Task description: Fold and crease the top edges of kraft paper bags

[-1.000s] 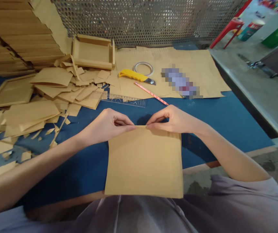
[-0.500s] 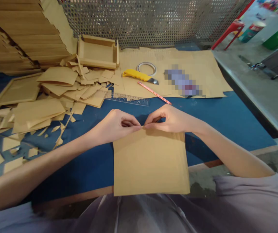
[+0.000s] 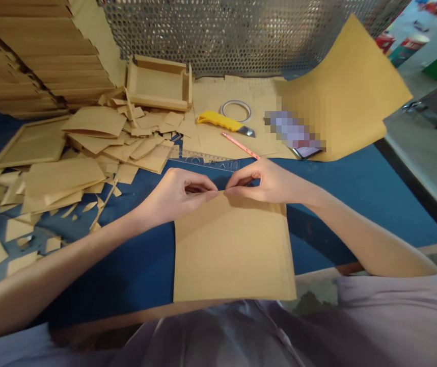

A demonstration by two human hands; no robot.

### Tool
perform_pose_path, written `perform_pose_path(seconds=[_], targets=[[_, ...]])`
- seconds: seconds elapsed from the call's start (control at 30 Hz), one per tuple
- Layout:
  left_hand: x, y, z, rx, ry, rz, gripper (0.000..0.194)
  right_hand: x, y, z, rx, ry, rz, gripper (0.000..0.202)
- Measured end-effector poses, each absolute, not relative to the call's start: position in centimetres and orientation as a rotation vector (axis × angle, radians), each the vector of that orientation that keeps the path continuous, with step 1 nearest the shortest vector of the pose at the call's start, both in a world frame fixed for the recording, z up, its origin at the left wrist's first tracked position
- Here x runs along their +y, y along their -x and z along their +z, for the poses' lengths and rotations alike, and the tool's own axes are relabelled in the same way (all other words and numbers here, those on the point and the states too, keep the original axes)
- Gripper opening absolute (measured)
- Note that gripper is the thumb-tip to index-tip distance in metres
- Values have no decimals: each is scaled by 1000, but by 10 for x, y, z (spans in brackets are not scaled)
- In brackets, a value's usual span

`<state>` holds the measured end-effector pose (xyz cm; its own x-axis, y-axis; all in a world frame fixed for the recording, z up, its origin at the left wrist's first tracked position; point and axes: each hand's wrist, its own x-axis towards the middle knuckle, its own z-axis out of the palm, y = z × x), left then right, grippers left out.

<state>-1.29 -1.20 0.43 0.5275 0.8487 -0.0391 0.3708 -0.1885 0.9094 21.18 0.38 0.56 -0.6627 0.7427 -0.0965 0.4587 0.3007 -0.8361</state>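
though partly hidden (up top), brown paper (image 3: 234, 252) in pinch of left hand (image 3: 178, 196) and right hand (image 3: 275, 182)

Left hand (image 3: 176, 196) and right hand (image 3: 275, 182) are pinching the far edge of a brown sheet (image 3: 234, 250), a yellow cutter (image 3: 220, 120) is lying beyond that sheet, paper scraps (image 3: 63, 176) are spreading to its left, larger paper (image 3: 356, 76) is arching beyond its right side.
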Motion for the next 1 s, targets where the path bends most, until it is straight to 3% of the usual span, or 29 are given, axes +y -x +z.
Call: perform_pose_path(seconds=[0.27, 0.53, 1.0], targets=[[-7, 18, 0, 1074, -1721, 573, 17, 5, -234, 8, -2289, 1205, 1163, 27], [-27, 22, -10, 1236, -1760, 776, 21, 0, -248, 3, -2239, 1214, 1227, 27], [-25, 28, -11, 1245, -1648, 781, 23, 5, -254, -13, -2101, 1201, 1296, 36]])
